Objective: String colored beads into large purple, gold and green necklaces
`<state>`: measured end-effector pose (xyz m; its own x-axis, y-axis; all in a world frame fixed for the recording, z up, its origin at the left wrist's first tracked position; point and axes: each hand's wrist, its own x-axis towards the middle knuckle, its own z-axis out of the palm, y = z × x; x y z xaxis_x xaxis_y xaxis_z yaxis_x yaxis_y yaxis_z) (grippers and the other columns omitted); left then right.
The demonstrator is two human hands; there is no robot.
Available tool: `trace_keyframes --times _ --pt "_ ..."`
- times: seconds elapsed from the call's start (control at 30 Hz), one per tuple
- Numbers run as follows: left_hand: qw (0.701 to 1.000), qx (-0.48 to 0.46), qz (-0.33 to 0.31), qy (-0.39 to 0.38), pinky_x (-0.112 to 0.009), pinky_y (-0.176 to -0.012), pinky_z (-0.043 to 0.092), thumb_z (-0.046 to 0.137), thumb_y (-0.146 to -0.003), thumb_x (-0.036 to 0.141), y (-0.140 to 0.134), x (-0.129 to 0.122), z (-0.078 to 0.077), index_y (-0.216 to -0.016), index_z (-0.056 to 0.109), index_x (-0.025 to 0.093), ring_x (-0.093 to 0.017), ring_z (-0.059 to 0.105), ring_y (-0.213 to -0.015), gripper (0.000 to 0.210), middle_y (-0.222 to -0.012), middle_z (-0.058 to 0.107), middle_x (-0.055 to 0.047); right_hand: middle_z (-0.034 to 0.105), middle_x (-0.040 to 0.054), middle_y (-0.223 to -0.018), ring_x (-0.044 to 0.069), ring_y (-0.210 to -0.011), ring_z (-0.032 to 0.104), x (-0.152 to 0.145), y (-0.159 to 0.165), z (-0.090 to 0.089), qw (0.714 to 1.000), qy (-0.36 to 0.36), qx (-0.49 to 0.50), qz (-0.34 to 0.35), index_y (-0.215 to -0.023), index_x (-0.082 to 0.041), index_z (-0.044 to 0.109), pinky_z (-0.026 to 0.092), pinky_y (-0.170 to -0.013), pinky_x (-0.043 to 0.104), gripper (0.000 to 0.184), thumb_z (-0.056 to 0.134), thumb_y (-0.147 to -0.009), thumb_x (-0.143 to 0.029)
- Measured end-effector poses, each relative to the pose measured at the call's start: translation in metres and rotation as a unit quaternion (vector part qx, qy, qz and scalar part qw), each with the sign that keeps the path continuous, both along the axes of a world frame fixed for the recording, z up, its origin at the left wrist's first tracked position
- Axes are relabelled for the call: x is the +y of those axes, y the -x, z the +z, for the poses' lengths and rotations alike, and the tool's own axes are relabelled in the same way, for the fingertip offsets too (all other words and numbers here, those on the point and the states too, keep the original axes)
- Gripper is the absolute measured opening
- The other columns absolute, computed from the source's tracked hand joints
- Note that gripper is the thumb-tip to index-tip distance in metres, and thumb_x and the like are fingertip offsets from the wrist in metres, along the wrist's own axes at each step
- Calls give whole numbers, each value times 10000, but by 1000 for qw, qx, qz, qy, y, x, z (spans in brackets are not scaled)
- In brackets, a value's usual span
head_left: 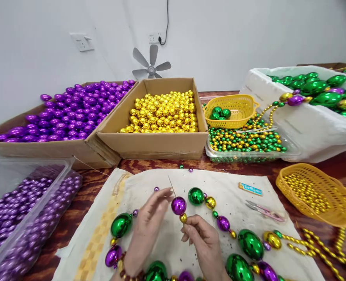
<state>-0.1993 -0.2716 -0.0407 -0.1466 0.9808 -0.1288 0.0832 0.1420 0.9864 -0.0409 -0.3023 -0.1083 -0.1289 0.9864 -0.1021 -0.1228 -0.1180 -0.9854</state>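
My right hand (202, 239) pinches a small gold bead (183, 217). Directly above that bead sits a shiny purple ball (179, 205), and a thin needle (172, 185) sticks up from its top, leaning left. Beside the ball, my left hand (153, 220) is raised with fingers apart, its fingertips close to the needle; whether they touch it I cannot tell. A bead strand lies in a loop around my hands, with a green ball (196, 196) at one end and a green oval bead (122, 225) on the left. My left wrist wears a beaded bracelet (131, 273).
A cream cloth (234, 187) covers the table, with snips (265, 210) and a blue-orange packet (250, 189) on it. Behind stand boxes of purple beads (73, 113) and gold beads (164, 115). Yellow baskets (307, 210), a white foam box (313, 136) and a clear purple-bead tub (29, 218) flank it.
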Motion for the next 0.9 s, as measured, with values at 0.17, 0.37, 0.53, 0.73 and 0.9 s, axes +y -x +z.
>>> trace_keyframes --times 0.17,0.37,0.53,0.73,0.9 --pt "978 167 -91 -82 -303 -859 444 603 -843 294 15 61 -12 -1085 687 233 -237 599 -992 264 -1091 656 -87 608 18 -707 116 -610 588 -3 -1 -2 1000 12 28 2 -800 -152 634 431 -565 210 200 544 -890 -306" --pt "848 460 -226 -137 -304 -862 436 433 -896 171 -14 132 -32 -1097 649 220 -204 594 -945 299 -1019 614 -76 609 18 -688 100 -577 564 -4 0 -1 999 16 41 -4 -786 -147 633 422 -558 201 191 544 -887 -283" --pt "824 508 -224 -116 -311 -816 434 429 -891 173 -38 144 -40 -1100 623 241 -210 598 -931 294 -1051 568 -72 608 19 -709 96 -568 571 -3 -2 -6 998 15 51 -17 -798 -144 630 422 -555 201 188 541 -886 -283" --pt "812 548 -185 -72 -381 -793 428 438 -881 183 -34 152 -49 -1089 607 230 -258 606 -921 272 -1102 513 -101 607 15 -709 94 -569 567 -3 -4 -9 998 21 59 -21 -802 -142 627 417 -553 202 183 541 -887 -279" --pt "837 514 -180 -51 -381 -831 424 462 -856 144 -34 161 -55 -962 648 201 -255 612 -928 221 -1048 542 -101 603 13 -727 93 -576 572 -3 -3 -9 998 22 62 -20 -806 -144 632 416 -552 202 177 541 -884 -274"
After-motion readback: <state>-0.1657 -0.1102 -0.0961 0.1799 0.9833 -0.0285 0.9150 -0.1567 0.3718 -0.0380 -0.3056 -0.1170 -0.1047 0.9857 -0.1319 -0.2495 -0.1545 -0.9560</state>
